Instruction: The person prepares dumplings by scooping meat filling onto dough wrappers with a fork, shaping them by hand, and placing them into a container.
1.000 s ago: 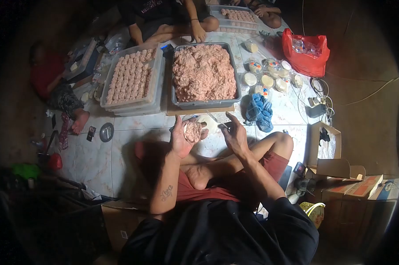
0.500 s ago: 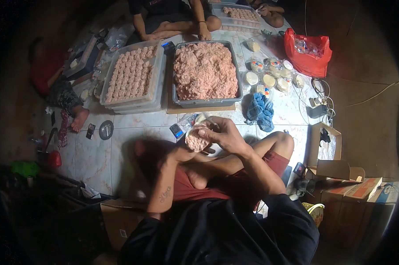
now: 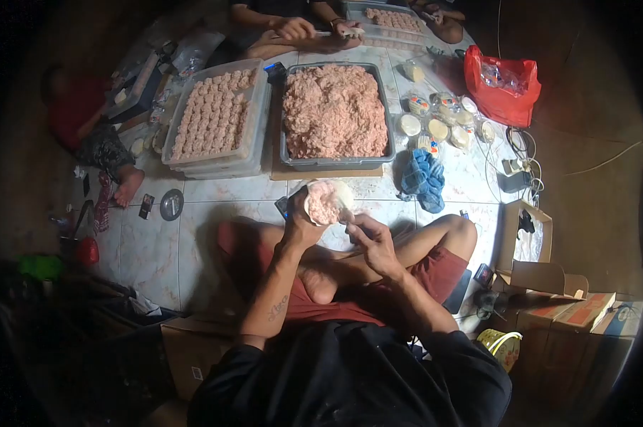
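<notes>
My left hand (image 3: 301, 226) holds round white wrappers (image 3: 341, 196) with pink meat filling (image 3: 323, 206) spread on top. At the wrappers' lower right edge is my right hand (image 3: 370, 238), its fingers closed around a small utensil that is mostly hidden. Beyond my hands stands a grey tub (image 3: 339, 165) heaped with pink meat mixture (image 3: 334, 114). Left of it, a clear plastic container (image 3: 214, 165) holds rows of shaped meat pieces (image 3: 211, 117).
Packs of round wrappers (image 3: 438, 129), a blue cloth (image 3: 422, 179) and a red bag (image 3: 503, 92) lie to the right. A co-worker's hands (image 3: 296, 28) are beyond the tub; another person (image 3: 76, 107) sits at left. Cardboard boxes (image 3: 577, 313) stand at lower right.
My right hand has moved off the filling to the wrappers' lower right edge, and the wrappers now face up. The co-worker beyond the tub has raised both hands, one holding something white.
</notes>
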`<state>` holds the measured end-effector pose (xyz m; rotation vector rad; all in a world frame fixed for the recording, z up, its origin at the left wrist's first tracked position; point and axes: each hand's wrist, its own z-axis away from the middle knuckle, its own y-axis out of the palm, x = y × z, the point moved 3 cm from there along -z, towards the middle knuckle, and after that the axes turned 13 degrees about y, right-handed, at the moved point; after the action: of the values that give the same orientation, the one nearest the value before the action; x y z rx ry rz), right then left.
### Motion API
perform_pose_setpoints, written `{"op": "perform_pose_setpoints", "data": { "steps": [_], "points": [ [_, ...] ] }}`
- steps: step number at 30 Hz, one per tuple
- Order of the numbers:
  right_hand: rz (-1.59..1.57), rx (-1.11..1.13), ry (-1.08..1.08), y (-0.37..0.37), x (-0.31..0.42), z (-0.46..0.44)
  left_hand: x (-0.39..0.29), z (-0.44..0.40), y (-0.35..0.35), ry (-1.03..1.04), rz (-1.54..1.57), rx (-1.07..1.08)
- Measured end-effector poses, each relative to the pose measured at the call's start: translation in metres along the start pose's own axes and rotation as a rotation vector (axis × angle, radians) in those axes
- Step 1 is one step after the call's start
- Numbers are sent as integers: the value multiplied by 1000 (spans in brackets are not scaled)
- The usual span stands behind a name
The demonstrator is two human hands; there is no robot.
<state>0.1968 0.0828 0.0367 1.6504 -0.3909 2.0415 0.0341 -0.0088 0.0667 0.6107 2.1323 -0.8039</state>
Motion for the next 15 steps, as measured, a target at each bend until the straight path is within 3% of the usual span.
{"op": "perform_pose_setpoints", "data": {
  "steps": [2, 3, 5, 7, 9, 11, 13, 15],
  "points": [
    [530, -94, -286, -7, 18, -7, -13, -6, 1, 100, -123, 100],
    [529, -94, -285, -12, 23, -6, -13, -3, 2, 99, -123, 101],
    [601, -188, -207, -20, 34, -6, -2, 2, -2, -145, -228, 30],
    [510, -198, -255, -24, 32, -5, 1, -1, -10, -94, -129, -31],
    [161, -87, 123, -27, -1, -9, 14, 3, -13, -134, -61, 72],
    [-49, 85, 204, -18, -17, -5, 18, 5, -8, -105, -88, -36],
    [-181, 185, 237, -7, -21, 0, 17, 2, -6, -152, 250, -94],
    [-140, 163, 172, 3, -19, -4, 17, 4, -3, -138, 288, -90]
  ]
}}
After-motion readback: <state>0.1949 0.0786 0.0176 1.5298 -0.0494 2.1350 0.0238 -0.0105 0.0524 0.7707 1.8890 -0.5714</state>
